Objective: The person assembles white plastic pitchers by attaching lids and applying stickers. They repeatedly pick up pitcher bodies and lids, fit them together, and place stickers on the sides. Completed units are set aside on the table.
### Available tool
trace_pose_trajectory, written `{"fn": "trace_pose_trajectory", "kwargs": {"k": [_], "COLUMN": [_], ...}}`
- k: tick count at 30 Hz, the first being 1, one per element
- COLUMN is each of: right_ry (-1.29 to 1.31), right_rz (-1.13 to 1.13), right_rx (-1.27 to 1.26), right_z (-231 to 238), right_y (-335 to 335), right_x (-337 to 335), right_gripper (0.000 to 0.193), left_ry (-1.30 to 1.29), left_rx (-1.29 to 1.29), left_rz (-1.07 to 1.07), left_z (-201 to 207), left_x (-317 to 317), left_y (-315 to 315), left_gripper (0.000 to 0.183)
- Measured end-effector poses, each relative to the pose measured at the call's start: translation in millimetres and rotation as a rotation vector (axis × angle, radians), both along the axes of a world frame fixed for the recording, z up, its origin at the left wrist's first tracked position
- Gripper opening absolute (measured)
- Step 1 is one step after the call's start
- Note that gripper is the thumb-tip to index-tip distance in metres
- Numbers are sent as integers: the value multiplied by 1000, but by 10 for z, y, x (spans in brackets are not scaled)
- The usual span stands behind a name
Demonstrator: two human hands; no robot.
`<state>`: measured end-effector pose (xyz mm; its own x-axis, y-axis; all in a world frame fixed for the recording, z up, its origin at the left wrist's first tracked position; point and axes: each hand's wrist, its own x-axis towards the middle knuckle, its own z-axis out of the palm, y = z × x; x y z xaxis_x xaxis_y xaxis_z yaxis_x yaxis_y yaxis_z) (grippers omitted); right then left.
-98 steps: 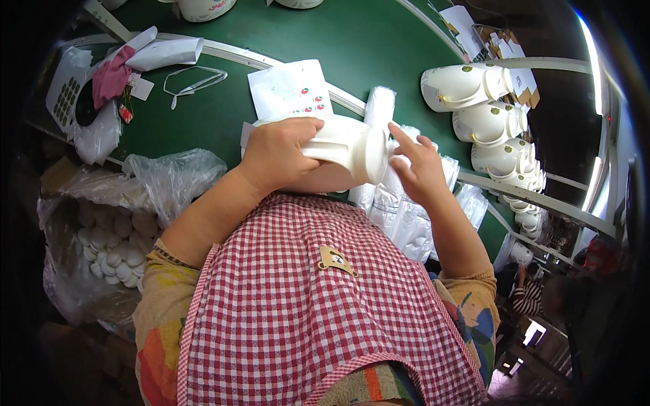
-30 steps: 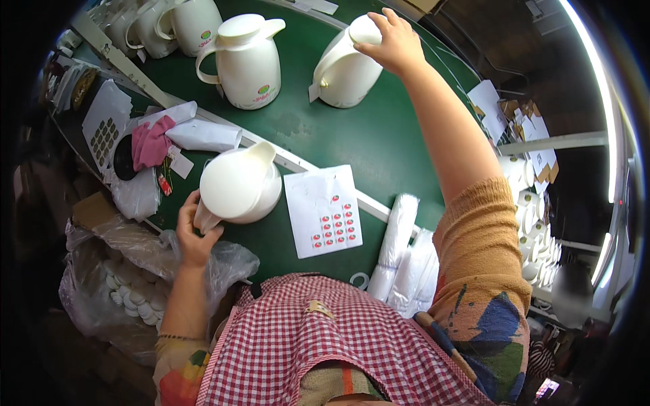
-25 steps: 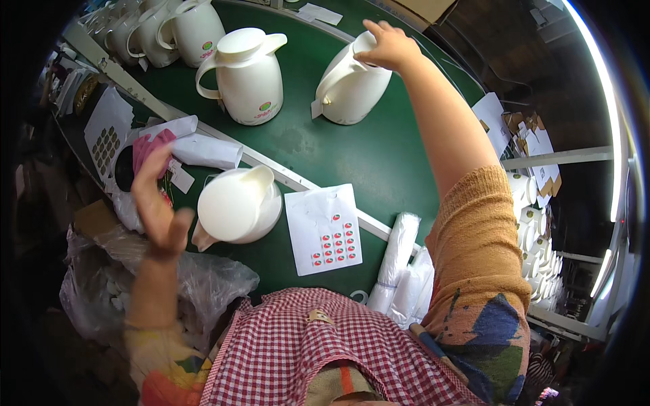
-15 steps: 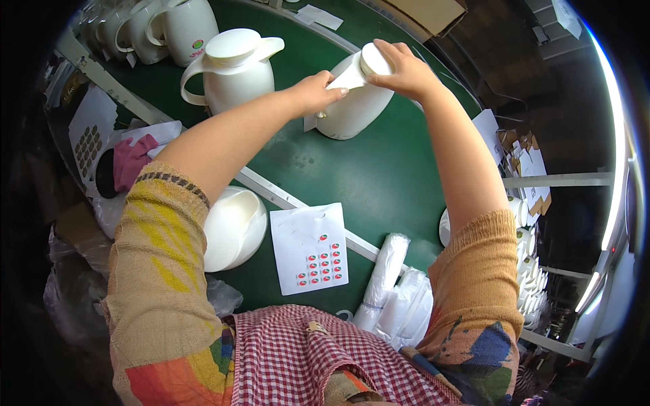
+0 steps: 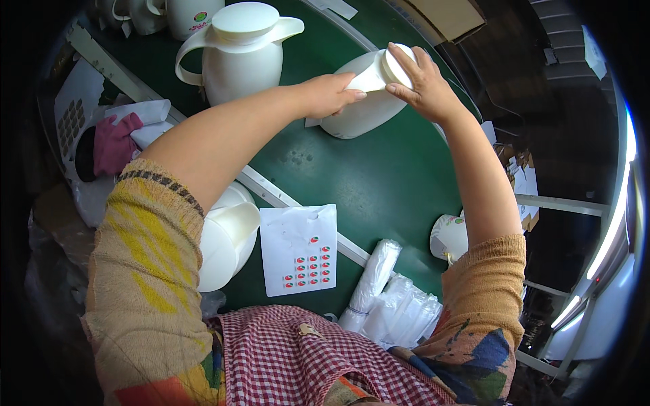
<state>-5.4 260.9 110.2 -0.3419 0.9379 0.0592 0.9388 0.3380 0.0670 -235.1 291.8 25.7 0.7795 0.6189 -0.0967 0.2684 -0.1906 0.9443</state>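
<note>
A white jug leans over on the green table, its top toward the right. My left hand is closed around its handle. Across the round white lid at its top, my right hand curls its fingers over the edge. To the left stands a second white jug, upright, with its handle on the left and spout on the right. Below my left forearm is another white jug, seen from above and partly hidden by my sleeve.
A white sheet of small round stickers lies near me, beside rolled clear plastic bags. A metal strip crosses the green table. More white jugs stand far left; another sits by my right forearm.
The jug's top has shifted right and it leans more, with both hands still on it. My view has moved, so more of the white jug by my right forearm shows.
</note>
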Motion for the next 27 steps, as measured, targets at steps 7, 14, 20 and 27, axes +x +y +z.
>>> {"fn": "trace_pose_trajectory", "kwargs": {"k": [7, 14, 20, 27], "right_ry": [17, 179, -75, -175], "right_rz": [-376, -268, -307, 110], "right_rx": [-51, -252, -186, 151], "right_z": [7, 333, 300, -47], "right_y": [-65, 10, 52, 69], "right_x": [-305, -159, -333, 76], "right_gripper": [89, 88, 99, 89], "left_ry": [19, 26, -2, -2], "left_rx": [-1, -26, -21, -22], "left_rz": [-8, -14, -13, -29], "left_z": [-4, 7, -70, -73], "left_x": [10, 41, 42, 73], "left_y": [-2, 15, 37, 27], "left_gripper": [30, 29, 36, 36]}}
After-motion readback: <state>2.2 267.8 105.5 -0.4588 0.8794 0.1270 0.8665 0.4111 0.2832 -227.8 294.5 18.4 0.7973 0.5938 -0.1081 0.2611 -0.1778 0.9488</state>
